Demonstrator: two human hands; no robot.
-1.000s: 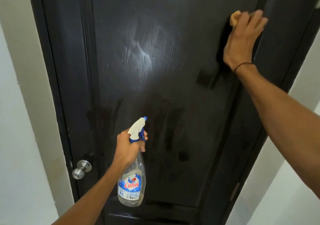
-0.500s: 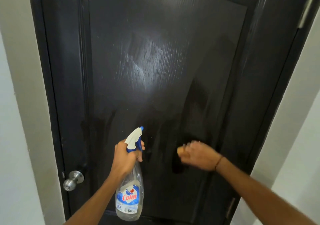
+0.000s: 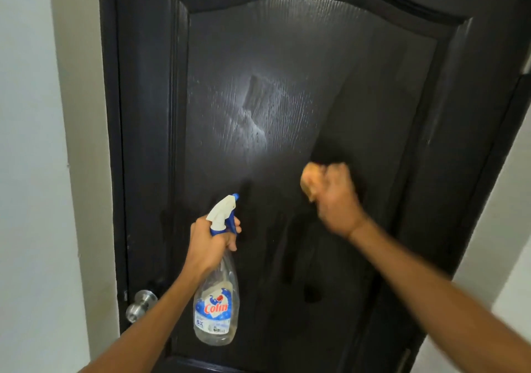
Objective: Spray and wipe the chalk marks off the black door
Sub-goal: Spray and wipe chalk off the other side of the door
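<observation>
Far left there's a pale wall [image 3: 31,142], then the black door [image 3: 373,99] filling most of the view, with a round silver doorknob [image 3: 140,305] low on its left edge. The left hand [image 3: 208,246] comes up from the bottom and grips the neck of a clear spray bottle [image 3: 217,306] (blue "Colin" label, white and blue trigger head). Its fingers are curled tight around the neck just below the trigger, one fingertip poking out on the right side, and the nozzle points up toward the door panel. The bottle body hangs down below the fist, in front of the lower part of the panel.

In the middle of the arched panel there's a whitish, streaky wet patch [image 3: 258,117], and darker damp streaks run lower down.

Over to the right, the right hand [image 3: 336,197] is balled up around an orange-tan sponge [image 3: 309,181]. The sponge sticks out on the left side of the fist, against the door just right of that whitish patch. It's pretty motion-blurred, so I can't tell exactly how the fingers sit on it.
</observation>
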